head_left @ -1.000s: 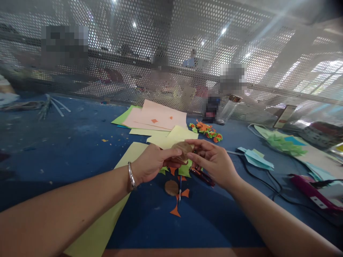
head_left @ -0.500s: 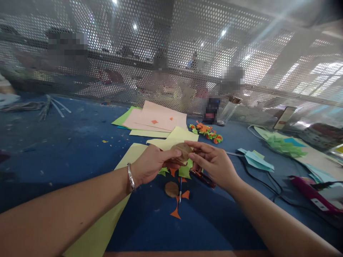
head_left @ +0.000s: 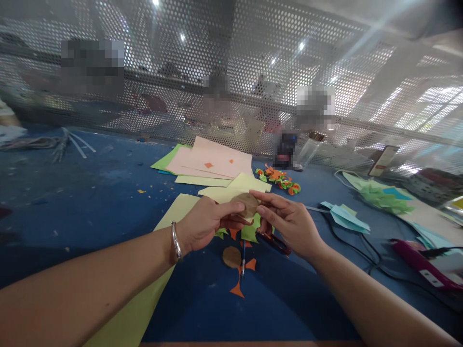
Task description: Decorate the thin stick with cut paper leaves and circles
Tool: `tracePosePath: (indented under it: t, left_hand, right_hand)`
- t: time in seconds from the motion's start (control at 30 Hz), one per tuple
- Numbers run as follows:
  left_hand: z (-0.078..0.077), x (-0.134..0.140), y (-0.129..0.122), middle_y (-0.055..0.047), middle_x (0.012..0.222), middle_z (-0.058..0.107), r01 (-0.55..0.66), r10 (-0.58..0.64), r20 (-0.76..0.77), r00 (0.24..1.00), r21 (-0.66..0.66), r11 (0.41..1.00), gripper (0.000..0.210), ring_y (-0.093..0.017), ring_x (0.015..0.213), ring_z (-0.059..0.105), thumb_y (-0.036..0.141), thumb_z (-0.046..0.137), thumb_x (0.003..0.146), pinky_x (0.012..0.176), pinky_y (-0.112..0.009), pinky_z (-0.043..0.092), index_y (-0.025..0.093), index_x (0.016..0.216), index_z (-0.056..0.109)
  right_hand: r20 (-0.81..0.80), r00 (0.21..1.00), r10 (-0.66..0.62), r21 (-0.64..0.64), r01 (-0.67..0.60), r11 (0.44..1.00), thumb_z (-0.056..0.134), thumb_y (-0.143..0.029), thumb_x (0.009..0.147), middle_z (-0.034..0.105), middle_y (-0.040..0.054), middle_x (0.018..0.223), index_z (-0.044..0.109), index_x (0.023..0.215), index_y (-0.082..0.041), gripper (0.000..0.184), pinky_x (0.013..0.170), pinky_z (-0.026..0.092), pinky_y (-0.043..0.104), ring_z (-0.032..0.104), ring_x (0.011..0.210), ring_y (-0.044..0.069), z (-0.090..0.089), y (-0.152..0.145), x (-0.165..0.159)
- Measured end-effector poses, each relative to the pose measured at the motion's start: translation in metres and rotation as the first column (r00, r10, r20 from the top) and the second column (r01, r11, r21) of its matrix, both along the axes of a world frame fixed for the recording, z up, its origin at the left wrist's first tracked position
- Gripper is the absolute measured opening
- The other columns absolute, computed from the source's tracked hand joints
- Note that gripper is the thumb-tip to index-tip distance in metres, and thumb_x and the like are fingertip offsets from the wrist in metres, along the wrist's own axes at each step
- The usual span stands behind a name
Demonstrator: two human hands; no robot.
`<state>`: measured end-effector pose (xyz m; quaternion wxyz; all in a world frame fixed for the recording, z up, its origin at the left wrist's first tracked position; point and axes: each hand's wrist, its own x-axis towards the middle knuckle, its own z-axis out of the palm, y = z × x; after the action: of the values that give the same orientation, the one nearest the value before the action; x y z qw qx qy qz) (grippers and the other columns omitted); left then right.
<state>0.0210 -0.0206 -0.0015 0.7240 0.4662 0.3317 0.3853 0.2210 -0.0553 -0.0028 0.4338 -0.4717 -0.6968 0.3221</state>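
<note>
My left hand (head_left: 204,221) pinches a round brown disc (head_left: 246,205) between thumb and fingers, above the middle of the table. At the disc's right edge, the thumb and forefinger of my right hand (head_left: 289,219) also hold it. Under the right hand's curled fingers is a dark red loop (head_left: 273,242), like a scissors handle; whether the hand grips it, I cannot tell. A second brown disc (head_left: 231,257) lies below on the table, beside a slim blue pen (head_left: 243,258) and orange paper scraps (head_left: 238,289). Green paper (head_left: 251,233) shows partly behind the hands.
Pale pink sheets (head_left: 220,156) and yellow paper (head_left: 173,217) lie on the blue table (head_left: 202,313). Orange and green cut-paper pieces (head_left: 278,179) sit behind my right hand. At right are light blue papers (head_left: 347,217), a purple power strip (head_left: 419,260) and black cables. A perforated metal screen (head_left: 162,86) stands behind.
The held disc has tilted slightly, so its flat face shows more. Both hands stay nearly in the same place.
</note>
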Motion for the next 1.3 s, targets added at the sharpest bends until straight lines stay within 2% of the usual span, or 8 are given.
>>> tracePosePath:
  t: [0.37,0.57,0.67,0.77,0.87,0.97,1.1,1.3]
  left_hand:
    - [0.001,0.001,-0.005,-0.014,0.089,0.077,-0.051,0.058,-0.064,0.996,0.097,0.994,0.023,-0.021,0.077,0.07,0.033,0.078,0.072,0.071,-0.032,0.056,0.012,0.082,0.079]
    - [-0.004,0.002,-0.001,-0.011,0.082,0.077,-0.201,0.254,-0.228,0.94,0.235,0.951,0.024,-0.02,0.074,0.069,0.037,0.076,0.075,0.076,-0.034,0.056,0.013,0.076,0.078]
    - [-0.006,-0.002,0.007,-0.011,0.087,0.077,-0.286,0.332,-0.181,0.926,0.24,0.928,0.024,-0.02,0.078,0.069,0.034,0.075,0.076,0.077,-0.034,0.056,0.012,0.083,0.078]
    - [-0.005,-0.007,0.013,-0.01,0.09,0.077,-0.291,0.373,-0.19,0.908,0.355,0.888,0.024,-0.021,0.083,0.069,0.035,0.075,0.077,0.076,-0.031,0.055,0.014,0.088,0.078]
    - [-0.004,-0.009,0.012,-0.008,0.097,0.077,-0.265,0.385,-0.166,0.908,0.485,0.833,0.025,-0.02,0.089,0.069,0.036,0.074,0.078,0.078,-0.028,0.053,0.019,0.096,0.078]
    - [-0.005,-0.007,0.012,-0.007,0.101,0.077,-0.298,0.371,-0.107,0.923,0.412,0.861,0.027,-0.019,0.087,0.069,0.034,0.075,0.077,0.072,-0.027,0.053,0.021,0.1,0.077]
    - [-0.007,-0.006,0.017,-0.008,0.084,0.075,-0.338,0.365,-0.103,0.925,0.211,0.917,0.02,-0.018,0.079,0.067,0.032,0.076,0.075,0.068,-0.026,0.05,0.014,0.083,0.076]
    - [-0.006,-0.002,0.011,-0.01,0.088,0.076,-0.226,0.23,-0.023,0.973,0.126,0.966,0.019,-0.018,0.081,0.068,0.03,0.078,0.072,0.075,-0.028,0.051,0.012,0.079,0.077]
  right_hand:
    - [-0.047,0.999,-0.016,-0.002,0.016,1.0,0.061,-0.037,0.092,0.065,-0.0031,0.059,0.065,0.129,-0.019,0.041,0.051,0.047,0.024,0.059,0.049,0.012,0.001,-0.001,-0.006]
    - [-0.042,0.989,-0.141,0.05,0.143,0.988,0.06,-0.043,0.092,0.065,-0.0006,0.065,0.067,0.116,-0.017,0.036,0.052,0.047,0.025,0.06,0.052,0.013,0.003,0.001,0.003]
    - [0.232,0.957,-0.176,0.088,0.159,0.983,0.06,-0.043,0.091,0.067,0.0023,0.076,0.07,0.098,-0.018,0.028,0.056,0.045,0.026,0.06,0.06,0.014,0.007,0.005,0.016]
    - [0.608,0.794,-0.018,-0.032,0.047,0.998,0.059,-0.039,0.09,0.067,0.002,0.073,0.069,0.085,-0.02,0.022,0.056,0.04,0.027,0.058,0.062,0.015,0.011,0.007,0.027]
    - [0.758,0.644,0.104,-0.148,0.015,0.989,0.06,-0.038,0.088,0.066,0.0017,0.069,0.065,0.081,-0.02,0.02,0.054,0.036,0.026,0.057,0.058,0.015,0.012,0.006,0.029]
    - [0.793,0.597,0.122,-0.163,0.015,0.987,0.06,-0.038,0.088,0.066,0.0012,0.069,0.06,0.081,-0.021,0.018,0.054,0.033,0.026,0.057,0.057,0.015,0.011,0.004,0.027]
    - [0.804,0.581,0.124,-0.178,0.036,0.983,0.062,-0.036,0.084,0.067,0.0005,0.072,0.059,0.085,-0.021,0.015,0.055,0.031,0.026,0.058,0.061,0.015,0.01,0.003,0.027]
    - [0.859,0.509,0.046,-0.106,0.089,0.99,0.061,-0.03,0.077,0.064,0.0011,0.073,0.057,0.08,-0.02,0.012,0.056,0.024,0.027,0.052,0.061,0.014,0.006,0.001,0.02]
